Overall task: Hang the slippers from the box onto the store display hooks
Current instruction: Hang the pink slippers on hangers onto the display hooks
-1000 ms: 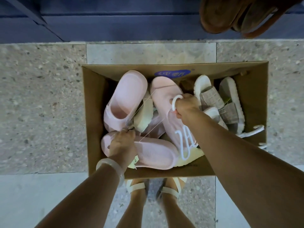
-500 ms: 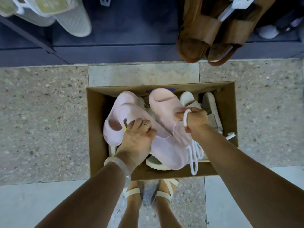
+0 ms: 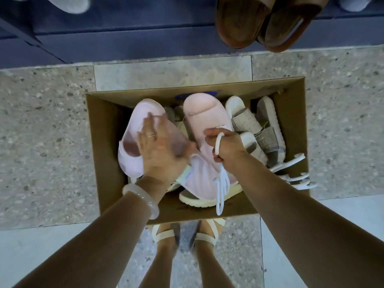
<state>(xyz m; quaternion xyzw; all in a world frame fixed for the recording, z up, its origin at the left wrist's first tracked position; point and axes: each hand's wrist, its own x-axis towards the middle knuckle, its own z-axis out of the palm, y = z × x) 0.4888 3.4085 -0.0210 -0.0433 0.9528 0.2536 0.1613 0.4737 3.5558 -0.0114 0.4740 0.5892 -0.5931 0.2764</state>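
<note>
Right hand [image 3: 225, 145] curls round a white hanger [image 3: 218, 146] hooked thru a pink slipper [image 3: 204, 129] over the cardboard box [image 3: 99, 146]; left hand [image 3: 161, 149] (blurred) spreads flat, fingers straight, w/ nothing gripped, above a second pink slipper [image 3: 133, 140]. Brown slippers [image 3: 261, 23] hang above

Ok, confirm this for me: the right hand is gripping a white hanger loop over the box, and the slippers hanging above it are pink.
Not quite. The head view shows the right hand gripping the white hanger loop over the box, but the hanging slippers above are brown; the pink slippers lie in the box.
</note>
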